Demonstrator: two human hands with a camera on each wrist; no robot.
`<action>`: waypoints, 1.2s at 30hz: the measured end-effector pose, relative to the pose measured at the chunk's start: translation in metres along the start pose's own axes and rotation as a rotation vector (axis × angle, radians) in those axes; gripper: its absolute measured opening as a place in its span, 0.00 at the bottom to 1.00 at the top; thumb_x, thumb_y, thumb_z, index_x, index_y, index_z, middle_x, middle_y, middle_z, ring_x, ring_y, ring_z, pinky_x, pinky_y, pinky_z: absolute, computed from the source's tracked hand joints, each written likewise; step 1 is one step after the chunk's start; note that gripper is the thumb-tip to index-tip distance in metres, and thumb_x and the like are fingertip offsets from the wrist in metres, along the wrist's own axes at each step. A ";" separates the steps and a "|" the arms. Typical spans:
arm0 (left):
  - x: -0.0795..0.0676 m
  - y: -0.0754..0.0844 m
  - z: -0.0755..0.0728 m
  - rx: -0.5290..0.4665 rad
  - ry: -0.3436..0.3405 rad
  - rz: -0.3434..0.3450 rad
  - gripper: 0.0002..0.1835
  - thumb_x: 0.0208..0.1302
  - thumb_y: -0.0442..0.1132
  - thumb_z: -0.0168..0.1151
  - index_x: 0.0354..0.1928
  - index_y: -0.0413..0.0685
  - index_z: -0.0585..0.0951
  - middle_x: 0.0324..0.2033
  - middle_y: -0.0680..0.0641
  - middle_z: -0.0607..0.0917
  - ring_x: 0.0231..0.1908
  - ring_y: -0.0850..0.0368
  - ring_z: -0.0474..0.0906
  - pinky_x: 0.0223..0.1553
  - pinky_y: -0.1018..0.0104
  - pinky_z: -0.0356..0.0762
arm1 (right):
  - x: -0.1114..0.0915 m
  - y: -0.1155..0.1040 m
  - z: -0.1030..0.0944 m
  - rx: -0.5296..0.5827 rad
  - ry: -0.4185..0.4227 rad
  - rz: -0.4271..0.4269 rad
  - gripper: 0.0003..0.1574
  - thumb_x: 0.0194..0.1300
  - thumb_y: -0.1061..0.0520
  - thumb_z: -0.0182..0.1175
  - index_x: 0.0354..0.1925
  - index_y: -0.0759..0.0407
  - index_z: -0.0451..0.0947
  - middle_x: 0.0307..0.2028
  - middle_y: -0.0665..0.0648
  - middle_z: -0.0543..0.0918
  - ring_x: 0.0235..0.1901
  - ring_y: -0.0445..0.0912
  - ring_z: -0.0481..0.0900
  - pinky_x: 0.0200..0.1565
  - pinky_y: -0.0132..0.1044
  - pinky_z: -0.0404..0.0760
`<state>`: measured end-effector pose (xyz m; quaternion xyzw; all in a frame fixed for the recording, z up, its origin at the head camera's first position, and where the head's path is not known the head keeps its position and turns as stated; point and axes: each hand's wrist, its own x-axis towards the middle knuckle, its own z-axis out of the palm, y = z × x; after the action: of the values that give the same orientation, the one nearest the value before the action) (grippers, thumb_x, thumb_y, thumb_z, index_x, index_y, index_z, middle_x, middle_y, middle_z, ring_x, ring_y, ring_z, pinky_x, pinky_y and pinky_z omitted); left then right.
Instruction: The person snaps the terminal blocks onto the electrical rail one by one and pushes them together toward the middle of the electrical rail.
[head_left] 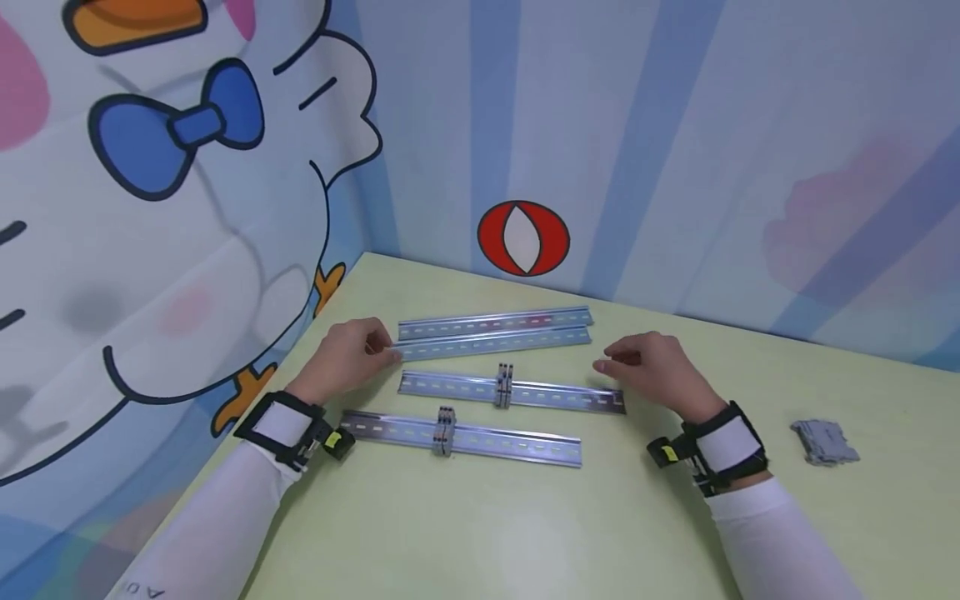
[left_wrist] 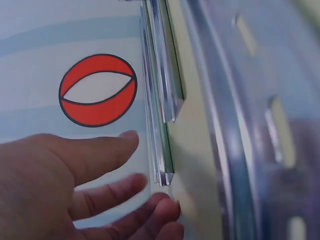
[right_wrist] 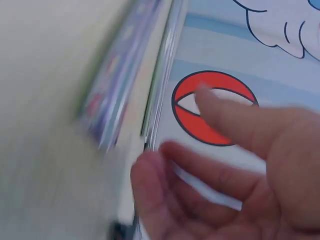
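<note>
Two slotted metal DIN rails, a back one (head_left: 450, 329) and a second one (head_left: 487, 342), lie close together. My left hand (head_left: 348, 354) is at the second rail's left end; in the left wrist view its thumb and fingers look apart, gripping nothing. Nearer me lie a third rail (head_left: 555, 395) and a front rail (head_left: 517, 443). The third carries a small cluster of grey terminal blocks (head_left: 504, 386), the front one another grey cluster (head_left: 444, 432). My right hand (head_left: 660, 371) hovers right of the rails, thumb and fingers apart, holding nothing.
Several loose grey terminal blocks (head_left: 823, 442) lie on the pale table (head_left: 510, 533) to the right of my right wrist. A printed wall (head_left: 675, 167) rises behind the table, and another with a cartoon figure stands on the left.
</note>
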<state>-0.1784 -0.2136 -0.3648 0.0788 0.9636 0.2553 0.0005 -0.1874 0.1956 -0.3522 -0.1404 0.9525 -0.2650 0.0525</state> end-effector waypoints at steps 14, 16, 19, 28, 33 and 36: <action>0.011 -0.002 0.015 0.000 -0.083 -0.108 0.21 0.61 0.44 0.68 0.49 0.38 0.76 0.43 0.39 0.76 0.41 0.47 0.71 0.37 0.61 0.70 | 0.051 -0.002 0.016 0.188 -0.085 0.249 0.39 0.69 0.42 0.57 0.67 0.65 0.67 0.53 0.70 0.82 0.37 0.51 0.85 0.36 0.32 0.76; 0.012 -0.002 0.017 0.006 -0.078 -0.097 0.21 0.60 0.43 0.69 0.49 0.38 0.75 0.40 0.40 0.75 0.40 0.48 0.70 0.35 0.62 0.69 | 0.052 0.002 0.018 0.216 -0.102 0.257 0.39 0.69 0.43 0.57 0.68 0.64 0.66 0.56 0.70 0.79 0.39 0.51 0.84 0.36 0.32 0.76; 0.012 -0.002 0.015 0.013 -0.045 -0.083 0.20 0.59 0.41 0.70 0.47 0.38 0.75 0.37 0.41 0.76 0.37 0.49 0.71 0.33 0.63 0.67 | 0.053 0.005 0.019 0.249 -0.104 0.250 0.37 0.68 0.44 0.59 0.68 0.61 0.65 0.55 0.69 0.79 0.38 0.51 0.81 0.34 0.31 0.76; 0.011 0.000 0.008 -0.016 -0.015 -0.079 0.19 0.59 0.41 0.70 0.42 0.40 0.71 0.32 0.43 0.75 0.33 0.50 0.71 0.29 0.64 0.65 | 0.050 0.003 0.016 0.337 0.017 0.220 0.20 0.67 0.50 0.61 0.51 0.62 0.80 0.40 0.62 0.82 0.31 0.49 0.78 0.28 0.30 0.77; 0.012 0.000 0.007 -0.033 -0.002 -0.082 0.16 0.61 0.41 0.69 0.40 0.41 0.72 0.30 0.43 0.77 0.31 0.50 0.72 0.28 0.65 0.66 | 0.049 0.012 0.017 0.346 0.056 0.212 0.19 0.63 0.46 0.66 0.44 0.59 0.84 0.35 0.57 0.85 0.29 0.46 0.77 0.27 0.30 0.77; 0.013 -0.001 0.005 -0.039 0.038 -0.091 0.13 0.64 0.41 0.66 0.38 0.42 0.73 0.28 0.43 0.77 0.29 0.50 0.73 0.26 0.66 0.66 | 0.049 0.014 0.017 0.370 0.059 0.202 0.20 0.63 0.44 0.65 0.44 0.57 0.84 0.37 0.57 0.86 0.31 0.47 0.79 0.29 0.31 0.79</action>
<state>-0.1909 -0.2102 -0.3689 0.0302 0.9609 0.2753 -0.0046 -0.2348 0.1841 -0.3749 -0.0245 0.8981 -0.4326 0.0758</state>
